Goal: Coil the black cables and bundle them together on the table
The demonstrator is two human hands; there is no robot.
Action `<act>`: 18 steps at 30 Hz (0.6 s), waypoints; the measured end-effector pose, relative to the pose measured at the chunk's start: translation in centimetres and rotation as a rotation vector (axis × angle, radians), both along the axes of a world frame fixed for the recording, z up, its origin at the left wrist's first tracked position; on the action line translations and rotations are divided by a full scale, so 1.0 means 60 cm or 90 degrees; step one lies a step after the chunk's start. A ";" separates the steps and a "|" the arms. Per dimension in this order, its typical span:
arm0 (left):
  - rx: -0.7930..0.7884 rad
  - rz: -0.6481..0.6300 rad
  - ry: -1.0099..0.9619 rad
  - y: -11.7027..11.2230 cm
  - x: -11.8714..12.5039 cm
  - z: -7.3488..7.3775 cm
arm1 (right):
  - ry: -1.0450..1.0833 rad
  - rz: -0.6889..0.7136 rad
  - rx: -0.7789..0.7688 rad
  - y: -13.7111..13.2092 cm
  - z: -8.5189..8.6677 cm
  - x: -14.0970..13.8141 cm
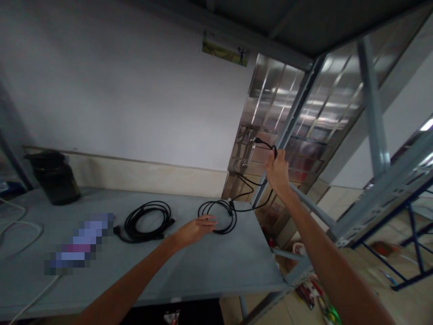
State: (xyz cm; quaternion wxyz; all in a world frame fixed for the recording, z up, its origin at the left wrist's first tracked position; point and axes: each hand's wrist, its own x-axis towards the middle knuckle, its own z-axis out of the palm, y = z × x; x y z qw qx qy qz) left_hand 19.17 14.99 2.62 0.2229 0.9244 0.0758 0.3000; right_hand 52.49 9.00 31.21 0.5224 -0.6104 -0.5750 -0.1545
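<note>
My right hand is raised beyond the table's right end, its fingers closed around a black cable. The cable's plug end sticks out to the left above the fingers. From there the cable hangs down and runs to a loose coil on the table's right part. At that coil's left side lies my left hand, fingers stretched out over the loop; whether they press on it I cannot tell. Left of this hand, a second black cable rests in a neat coil with its connectors showing.
The grey table stands against a white wall. On its left are a dark jar, a blurred-out phone-like object and white cords. Metal posts rise at the right, before a metal door. A shelf hangs overhead.
</note>
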 end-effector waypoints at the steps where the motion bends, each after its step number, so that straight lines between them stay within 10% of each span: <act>1: 0.017 -0.015 0.017 -0.005 0.000 0.000 | 0.006 0.002 -0.013 0.002 -0.007 0.000; 9: 0.176 -0.011 0.135 -0.010 0.026 0.005 | 0.019 0.064 -0.036 0.022 -0.074 -0.048; 18: 0.103 0.275 0.158 0.007 0.011 0.012 | 0.094 0.174 0.072 -0.050 -0.030 -0.088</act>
